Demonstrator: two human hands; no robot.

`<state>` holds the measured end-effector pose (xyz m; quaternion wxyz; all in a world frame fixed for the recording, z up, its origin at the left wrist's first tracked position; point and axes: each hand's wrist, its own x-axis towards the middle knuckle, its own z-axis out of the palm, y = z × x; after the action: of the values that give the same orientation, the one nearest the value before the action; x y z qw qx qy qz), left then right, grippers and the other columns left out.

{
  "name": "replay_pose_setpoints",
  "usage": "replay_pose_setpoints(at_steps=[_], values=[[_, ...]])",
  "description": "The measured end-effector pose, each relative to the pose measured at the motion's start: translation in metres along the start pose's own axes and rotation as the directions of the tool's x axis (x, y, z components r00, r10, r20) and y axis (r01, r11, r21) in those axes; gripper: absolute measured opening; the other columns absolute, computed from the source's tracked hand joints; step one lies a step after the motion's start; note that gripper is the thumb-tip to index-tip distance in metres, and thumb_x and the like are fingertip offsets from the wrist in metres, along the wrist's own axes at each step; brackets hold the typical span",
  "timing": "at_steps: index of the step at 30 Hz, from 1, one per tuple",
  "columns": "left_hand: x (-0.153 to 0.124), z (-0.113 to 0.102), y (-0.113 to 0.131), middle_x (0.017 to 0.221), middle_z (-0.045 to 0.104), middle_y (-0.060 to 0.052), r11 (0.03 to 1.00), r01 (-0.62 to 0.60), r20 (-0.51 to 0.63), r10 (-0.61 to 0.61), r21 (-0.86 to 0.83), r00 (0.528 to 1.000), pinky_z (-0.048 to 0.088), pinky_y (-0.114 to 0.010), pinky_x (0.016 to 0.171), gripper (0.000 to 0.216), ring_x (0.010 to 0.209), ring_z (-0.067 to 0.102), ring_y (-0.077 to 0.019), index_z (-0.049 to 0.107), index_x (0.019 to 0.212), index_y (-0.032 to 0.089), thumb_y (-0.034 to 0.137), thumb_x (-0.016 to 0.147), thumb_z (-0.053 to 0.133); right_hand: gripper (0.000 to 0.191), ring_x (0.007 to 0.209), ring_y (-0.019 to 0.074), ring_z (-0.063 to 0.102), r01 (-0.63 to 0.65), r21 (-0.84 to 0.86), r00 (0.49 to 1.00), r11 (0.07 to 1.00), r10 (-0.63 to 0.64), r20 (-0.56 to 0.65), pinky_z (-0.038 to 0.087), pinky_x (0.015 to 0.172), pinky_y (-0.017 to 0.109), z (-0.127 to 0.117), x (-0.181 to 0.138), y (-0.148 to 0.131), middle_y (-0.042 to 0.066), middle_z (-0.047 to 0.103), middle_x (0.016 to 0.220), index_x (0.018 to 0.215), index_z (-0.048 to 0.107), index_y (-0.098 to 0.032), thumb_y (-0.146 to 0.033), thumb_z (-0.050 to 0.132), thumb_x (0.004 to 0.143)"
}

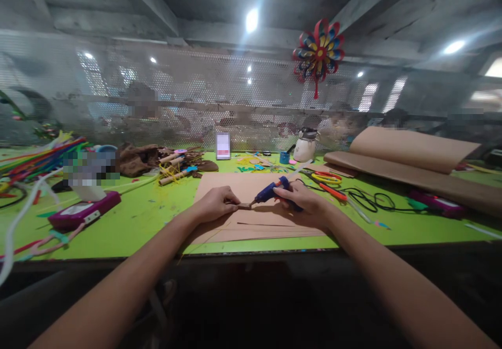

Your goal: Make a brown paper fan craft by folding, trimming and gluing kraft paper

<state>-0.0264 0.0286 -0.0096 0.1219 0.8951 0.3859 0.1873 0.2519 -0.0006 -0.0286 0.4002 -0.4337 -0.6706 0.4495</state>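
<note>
My right hand point(301, 202) is wrapped round a blue glue gun point(270, 192), its nozzle pointing left. The nozzle tip meets a small brown paper piece point(245, 206) that my left hand point(215, 202) pinches between closed fingers. Both hands rest over a stack of brown paper sheets point(254, 223) lying on the green table point(149, 218). A black cord point(368, 200) trails from the gun to the right.
Scissors with yellow and red handles point(327, 179) lie right of the gun. Rolled brown paper point(411, 153) fills the right side. A purple box point(84, 210) and coloured straws point(35, 160) sit left. A phone point(223, 145), a white jug point(305, 146) and a mesh screen stand behind.
</note>
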Motion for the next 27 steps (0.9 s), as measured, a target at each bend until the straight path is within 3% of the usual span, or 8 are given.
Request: replay_pose_setpoints(at_steps=[11,15,22,27], values=[[0.001,0.002,-0.003,0.087,0.068,-0.006,1.0,-0.001,-0.004,0.001,-0.005,1.0,0.043,-0.026,0.075,0.028,0.082,0.061,-0.0182,0.074,0.089,0.018,0.034,0.084,0.052,0.037,0.049,0.0084,0.043,-0.028,0.082,0.999,0.996,0.027,0.018,0.03,0.046,0.024,0.01,-0.003,-0.011,-0.003,0.053,0.055,0.071,0.057,-0.016,-0.051,0.067,0.076],[0.001,-0.002,0.001,0.087,0.067,-0.008,0.999,-0.001,0.022,0.0,0.033,1.0,0.042,-0.027,0.071,0.031,0.08,0.06,-0.0199,0.074,0.091,0.017,0.037,0.085,0.051,0.036,0.049,0.0091,0.045,-0.039,0.116,0.998,0.992,0.032,0.056,0.033,0.047,0.024,0.007,-0.005,-0.011,-0.002,0.054,0.054,0.072,0.059,-0.015,-0.049,0.071,0.074],[-0.002,-0.006,0.005,0.088,0.063,-0.008,0.996,-0.036,0.056,0.032,0.077,0.998,0.04,-0.026,0.07,0.035,0.079,0.056,-0.019,0.071,0.089,0.018,0.042,0.087,0.047,0.04,0.049,0.0093,0.047,-0.039,0.174,0.999,0.984,0.035,0.022,0.034,0.047,0.024,0.002,-0.001,-0.007,-0.001,0.055,0.057,0.071,0.057,-0.015,-0.053,0.069,0.074],[-0.005,-0.003,0.006,0.086,0.062,-0.007,0.999,0.015,0.042,-0.017,0.051,0.999,0.039,-0.026,0.065,0.032,0.075,0.055,-0.0183,0.065,0.087,0.016,0.043,0.084,0.049,0.037,0.051,0.0091,0.046,-0.052,0.212,0.998,0.976,0.044,0.043,0.037,0.048,0.024,0.009,-0.007,-0.01,-0.001,0.056,0.061,0.074,0.056,-0.016,-0.051,0.069,0.076]])
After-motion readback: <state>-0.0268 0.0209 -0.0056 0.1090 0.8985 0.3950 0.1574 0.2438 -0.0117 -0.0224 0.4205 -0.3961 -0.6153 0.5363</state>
